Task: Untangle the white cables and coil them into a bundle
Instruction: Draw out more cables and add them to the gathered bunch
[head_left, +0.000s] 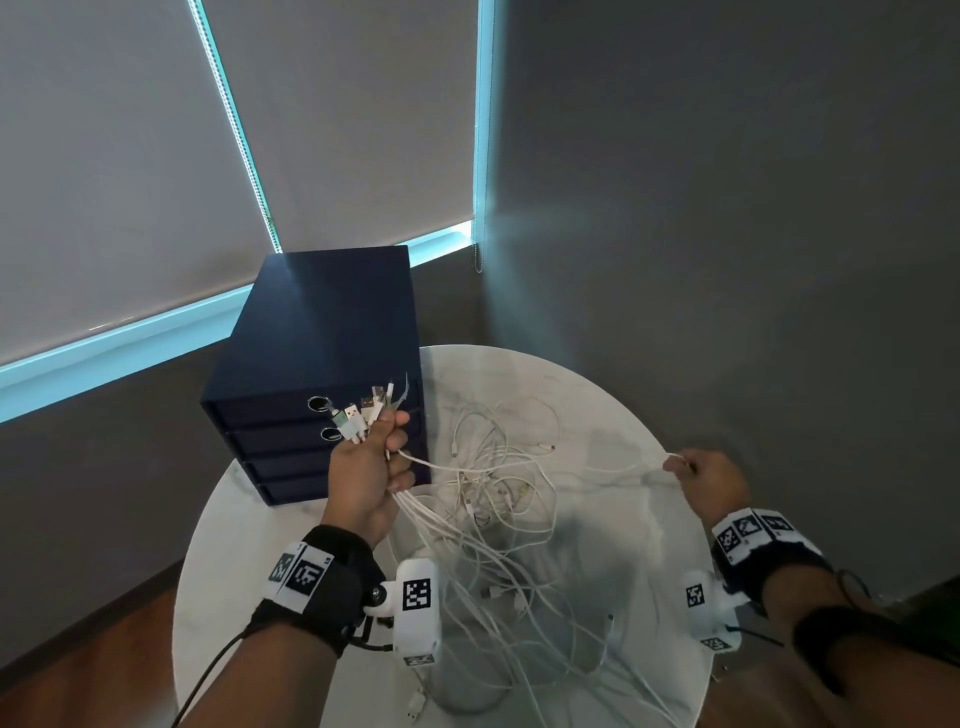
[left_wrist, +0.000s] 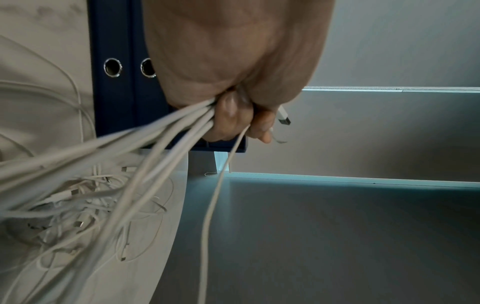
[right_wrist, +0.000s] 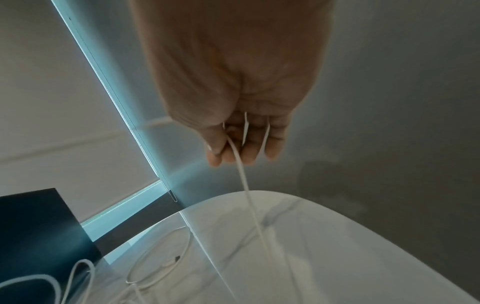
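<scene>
A tangle of white cables lies on the round white marble table. My left hand is raised over the table's left side and grips a bunch of cables, with several USB plugs fanning out above the fist. In the left wrist view the strands run from the fist down to the heap. My right hand, out at the right, pinches one thin cable that stretches back to the tangle. The right wrist view shows that cable between thumb and fingers.
A dark blue drawer box with ring pulls stands at the table's back left, close behind my left hand. Grey roller blinds and a grey wall close in the corner. Wooden floor shows at lower left.
</scene>
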